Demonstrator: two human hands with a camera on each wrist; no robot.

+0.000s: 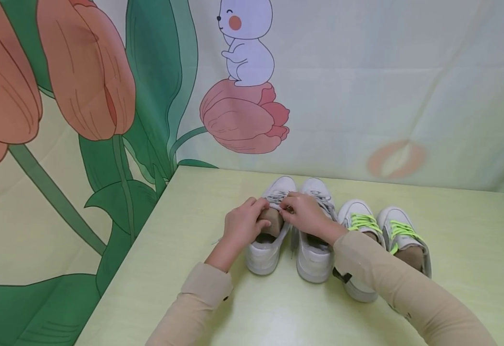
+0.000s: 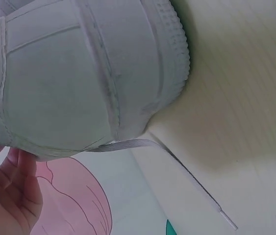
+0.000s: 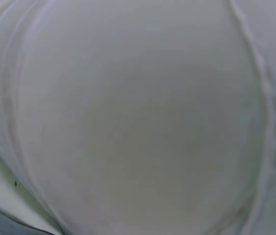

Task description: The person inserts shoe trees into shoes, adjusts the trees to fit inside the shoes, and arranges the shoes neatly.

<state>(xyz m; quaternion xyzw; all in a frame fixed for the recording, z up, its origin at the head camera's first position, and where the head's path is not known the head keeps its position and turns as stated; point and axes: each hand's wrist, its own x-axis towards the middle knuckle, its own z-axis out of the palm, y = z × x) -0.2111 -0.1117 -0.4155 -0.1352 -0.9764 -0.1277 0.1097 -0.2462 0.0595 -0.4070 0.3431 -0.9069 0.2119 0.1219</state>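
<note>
In the head view, a white sneaker (image 1: 262, 262) with grey laces and a brown tongue stands leftmost, toe away from me. My left hand (image 1: 242, 225) bends over its tongue, the fingertips pinching the grey shoelace (image 1: 274, 207) at the top of the lacing. From the other side my right hand (image 1: 306, 212) pinches the lace with curled fingers, its wrist over the matching sneaker (image 1: 314, 269). The left wrist view shows the shoe's side, my left fingers (image 2: 17, 188) partly behind it, and a lace end (image 2: 191, 178) hanging loose. Blurred white shoe upper (image 3: 142, 112) fills the right wrist view.
A second pair of white sneakers with neon-green laces, one shoe (image 1: 360, 216) beside the other (image 1: 401, 228), stands to the right, partly under my right sleeve (image 1: 390, 274). The pale table (image 1: 269, 317) meets a printed cloth backdrop (image 1: 343, 96) at its far edge.
</note>
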